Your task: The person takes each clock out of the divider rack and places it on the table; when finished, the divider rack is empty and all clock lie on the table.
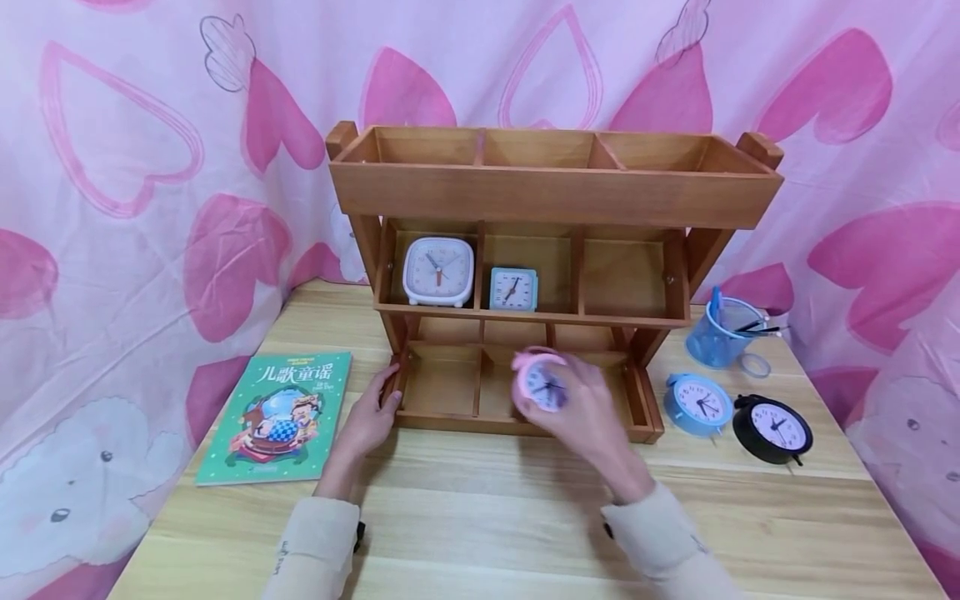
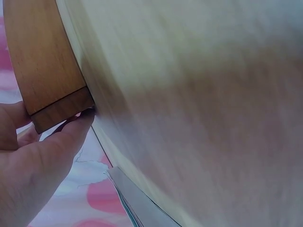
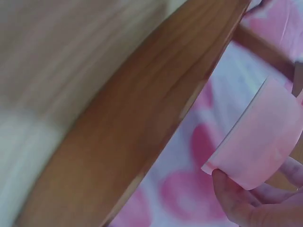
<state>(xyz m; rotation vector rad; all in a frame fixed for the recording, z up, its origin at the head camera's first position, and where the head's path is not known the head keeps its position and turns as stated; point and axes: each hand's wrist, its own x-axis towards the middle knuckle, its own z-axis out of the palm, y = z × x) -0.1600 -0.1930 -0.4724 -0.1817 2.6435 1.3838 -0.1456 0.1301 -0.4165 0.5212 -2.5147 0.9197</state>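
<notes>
A pink alarm clock (image 1: 542, 385) is in my right hand (image 1: 588, 408), held in front of the middle compartment of the wooden rack's bottom tier. In the right wrist view, thumb and fingers pinch the pink clock (image 3: 258, 137) by its round side. My left hand (image 1: 369, 417) grips the rack's lower left corner; the left wrist view shows thumb and fingers about the rack's end (image 2: 64, 111). On the middle tier of the wooden rack (image 1: 555, 196) stand a white clock (image 1: 438, 271) at left and a small teal square clock (image 1: 513, 289) in the centre compartment.
Right of the rack, a blue alarm clock (image 1: 697, 404) and a black alarm clock (image 1: 772, 427) rest on the table (image 1: 480, 508). Behind them is a blue mesh pen cup (image 1: 717, 337) beside a blue ring (image 1: 754, 365). A green book (image 1: 277, 417) lies left. Pink curtains (image 1: 135, 275) hang behind.
</notes>
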